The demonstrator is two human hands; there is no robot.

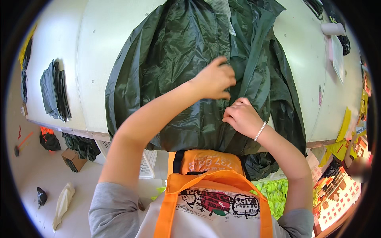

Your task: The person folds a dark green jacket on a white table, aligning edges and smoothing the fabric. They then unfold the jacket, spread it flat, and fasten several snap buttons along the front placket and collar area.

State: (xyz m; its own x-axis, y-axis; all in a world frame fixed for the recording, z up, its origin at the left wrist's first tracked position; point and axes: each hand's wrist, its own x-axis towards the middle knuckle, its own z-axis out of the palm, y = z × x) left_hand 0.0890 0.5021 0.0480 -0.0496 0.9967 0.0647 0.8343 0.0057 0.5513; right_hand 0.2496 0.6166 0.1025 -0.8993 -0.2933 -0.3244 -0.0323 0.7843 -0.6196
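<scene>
A dark green rain jacket (pixel 178 67) lies spread over the white table, its front partly parted along the zip. My left hand (pixel 216 79) is over the front, beside the zip, slightly blurred. Its fingers are bent and apart from the thumb, with nothing seen between them. Lower down, close to the hem, my right hand (pixel 243 116) pinches the jacket's front edge at the zip. A beaded bracelet (pixel 260 131) circles my right wrist. The jacket's lower edge hangs over the table's near side.
Folded dark garments (pixel 55 90) lie on the white table (pixel 97 47) at left. A pink pen (pixel 320 95) and a white roll (pixel 332 29) are at right. Below stand a cardboard box (pixel 74 159), a white plastic basket (pixel 147 164) and bright yellow-green material (pixel 274 192).
</scene>
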